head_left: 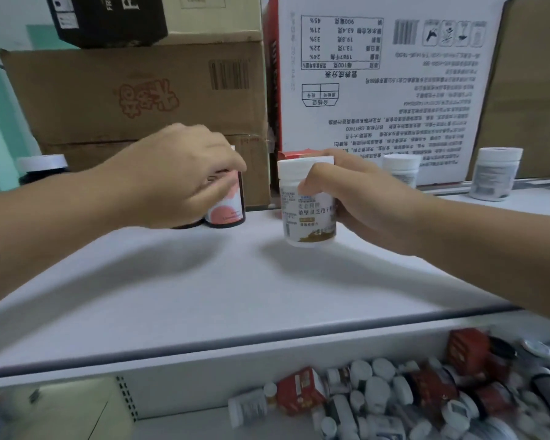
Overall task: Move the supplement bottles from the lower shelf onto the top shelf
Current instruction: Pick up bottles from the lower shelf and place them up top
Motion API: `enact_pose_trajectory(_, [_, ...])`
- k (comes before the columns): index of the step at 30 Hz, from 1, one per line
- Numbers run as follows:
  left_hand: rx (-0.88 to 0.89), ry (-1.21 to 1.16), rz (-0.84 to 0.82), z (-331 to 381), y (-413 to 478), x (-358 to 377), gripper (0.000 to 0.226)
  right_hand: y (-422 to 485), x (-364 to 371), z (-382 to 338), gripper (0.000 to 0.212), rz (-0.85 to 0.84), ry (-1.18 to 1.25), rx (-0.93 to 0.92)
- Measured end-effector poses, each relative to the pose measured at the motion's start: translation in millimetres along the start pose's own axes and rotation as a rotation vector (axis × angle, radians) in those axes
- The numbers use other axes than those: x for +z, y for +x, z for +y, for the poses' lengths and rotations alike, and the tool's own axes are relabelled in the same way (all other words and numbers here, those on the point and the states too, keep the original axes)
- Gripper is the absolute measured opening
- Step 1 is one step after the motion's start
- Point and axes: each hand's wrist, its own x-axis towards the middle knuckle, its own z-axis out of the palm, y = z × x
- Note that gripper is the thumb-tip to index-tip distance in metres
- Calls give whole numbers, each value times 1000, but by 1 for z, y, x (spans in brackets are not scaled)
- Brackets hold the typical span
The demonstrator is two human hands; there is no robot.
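Placement was in hand on the top shelf: left hand clasped a dark bottle at 9 o'clock, right hand gripped a white bottle at its 3 o'clock (seating unclear); release was judged due next.

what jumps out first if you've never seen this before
Two hands meet at the middle of the top shelf: the right hand grips a white bottle, and the left hand curls over a dark bottle with a pink label. Below, at lower right, the lower shelf holds a jumbled heap of bottles.
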Motion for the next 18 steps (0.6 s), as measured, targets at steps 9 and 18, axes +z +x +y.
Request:
enact_pose_trajectory(9, [-87,-207,-471,123,58,5,51,-44,-82,15,16,73,-3,3])
enact_pose_trajectory(18, [-145,-380,-533,182,137,32,44,-50,-177,22,22,120,-30,4])
